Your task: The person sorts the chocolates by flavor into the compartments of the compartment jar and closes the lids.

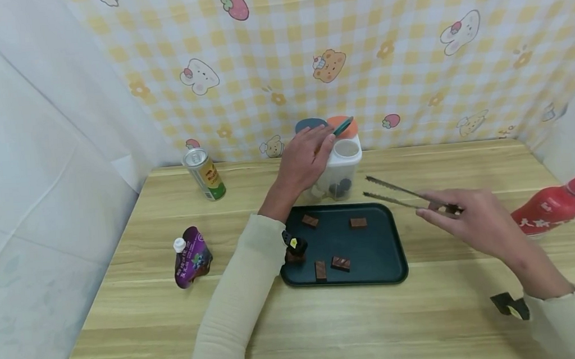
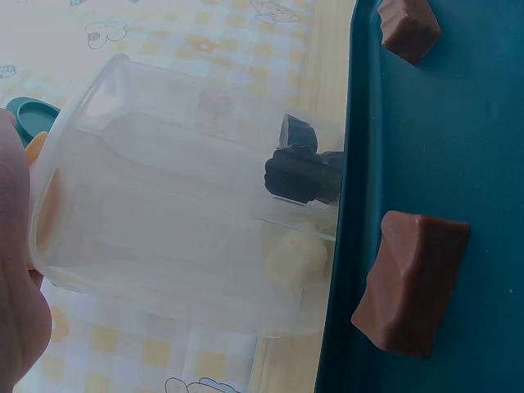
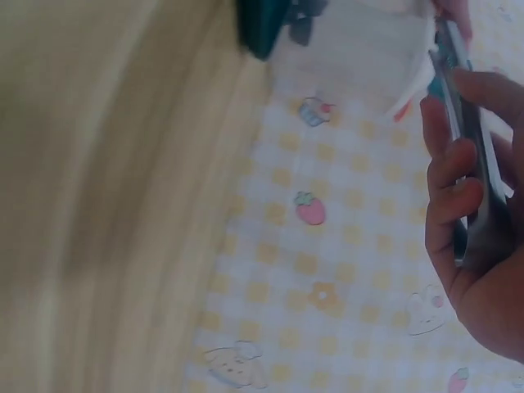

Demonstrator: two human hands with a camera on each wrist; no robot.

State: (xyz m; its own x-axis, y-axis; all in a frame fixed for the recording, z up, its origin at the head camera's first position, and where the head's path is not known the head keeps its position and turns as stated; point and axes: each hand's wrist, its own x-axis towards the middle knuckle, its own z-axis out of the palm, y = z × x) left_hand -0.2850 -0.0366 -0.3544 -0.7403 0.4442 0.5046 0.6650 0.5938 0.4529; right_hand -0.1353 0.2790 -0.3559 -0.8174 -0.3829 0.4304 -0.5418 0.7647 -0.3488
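My left hand point(image 1: 306, 158) is over the top of a clear plastic storage box point(image 1: 342, 169). Between its thumb and fingertips it pinches a raised teal lid point(image 1: 344, 126), and a round opening shows below. Dark wrapped pieces point(image 2: 303, 168) and a pale round piece point(image 2: 299, 258) lie at the bottom of the box. My right hand point(image 1: 468, 219) grips metal tongs point(image 1: 395, 192), arms spread, tips pointing left towards the box. Nothing sits between the tips. In front of the box, a dark green tray point(image 1: 369, 252) carries several brown chocolate pieces point(image 1: 341, 263).
Blue point(image 1: 311, 124) and orange lids point(image 1: 341, 125) cover other parts of the box top. A can point(image 1: 208, 177) and a purple spouted pouch point(image 1: 192, 257) stand on the left of the wooden table point(image 1: 350, 332). At the right stands a red bottle point(image 1: 548, 209). A patterned cloth point(image 1: 326, 30) hangs behind.
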